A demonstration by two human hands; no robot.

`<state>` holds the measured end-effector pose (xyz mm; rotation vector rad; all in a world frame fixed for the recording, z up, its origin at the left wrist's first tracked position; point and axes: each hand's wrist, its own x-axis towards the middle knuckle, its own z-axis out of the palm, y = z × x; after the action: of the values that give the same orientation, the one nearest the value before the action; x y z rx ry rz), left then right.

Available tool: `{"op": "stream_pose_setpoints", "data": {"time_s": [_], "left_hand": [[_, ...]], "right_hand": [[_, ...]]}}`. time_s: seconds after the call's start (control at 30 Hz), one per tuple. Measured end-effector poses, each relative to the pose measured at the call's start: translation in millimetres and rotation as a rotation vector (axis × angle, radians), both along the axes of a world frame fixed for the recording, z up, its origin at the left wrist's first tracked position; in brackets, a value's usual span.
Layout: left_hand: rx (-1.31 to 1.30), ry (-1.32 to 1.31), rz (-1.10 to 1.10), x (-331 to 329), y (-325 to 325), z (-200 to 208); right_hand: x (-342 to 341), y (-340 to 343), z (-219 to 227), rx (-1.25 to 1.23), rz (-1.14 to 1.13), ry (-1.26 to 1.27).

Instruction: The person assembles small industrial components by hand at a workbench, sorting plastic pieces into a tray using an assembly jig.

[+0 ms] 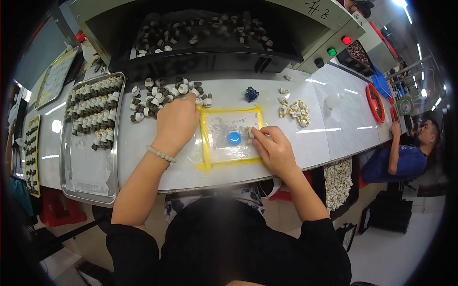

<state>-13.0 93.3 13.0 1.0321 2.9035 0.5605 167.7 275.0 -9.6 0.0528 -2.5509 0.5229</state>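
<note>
My left hand [177, 123] reaches to the near edge of a loose pile of small white-and-dark parts [155, 97]. Its fingers are bent, with the index fingertip against the pile; whatever they grip is hidden beneath. My right hand [275, 150] pinches a small white-and-yellow piece [250, 133] between thumb and fingertips. That piece is above the right side of a clear sheet framed in yellow tape [206, 143]. On the sheet, just left of the piece, sits a round blue cap [234, 138]. A cluster of small white-and-yellow pieces [299, 112] lies farther right.
A dark blue spiky object [251, 94] stands behind the taped sheet. At left, a metal tray [116, 164] bears rows of assembled parts. A machine with a dark opening [214, 62] spans the back. A clear bottle [334, 99] and red basket [376, 106] are right, near a seated person [400, 155].
</note>
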Motion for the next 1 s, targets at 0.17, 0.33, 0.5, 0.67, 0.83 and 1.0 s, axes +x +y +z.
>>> {"op": "stream_pose_setpoints", "data": {"time_s": [0.17, 0.33, 0.5, 0.67, 0.83, 1.0], "left_hand": [[0.147, 0.04, -0.03, 9.3, -7.4, 13.5], [0.087, 0.001, -0.14, 30.8, -30.0, 27.3], [-0.058, -0.057, -0.346, 52.0, -44.6, 20.2], [0.026, 0.022, -0.412, 52.6, -45.7, 13.1], [0.106, -0.063, -0.386, 52.1, -46.0, 10.3], [0.131, -0.051, -0.433, 47.8, -49.6, 1.4]], "right_hand": [[4.9, 14.3, -0.1, -0.102, 0.015, -0.103], [2.3, 14.7, 20.5, -0.244, 0.003, -0.236], [-14.1, 20.4, 23.2, -0.076, 0.144, -0.199], [-19.8, 26.5, 13.8, -0.074, 0.264, -0.175], [-5.0, 22.8, 7.0, 0.085, 0.183, -0.132], [6.7, 17.2, 1.4, 0.147, 0.225, 0.049]]}}
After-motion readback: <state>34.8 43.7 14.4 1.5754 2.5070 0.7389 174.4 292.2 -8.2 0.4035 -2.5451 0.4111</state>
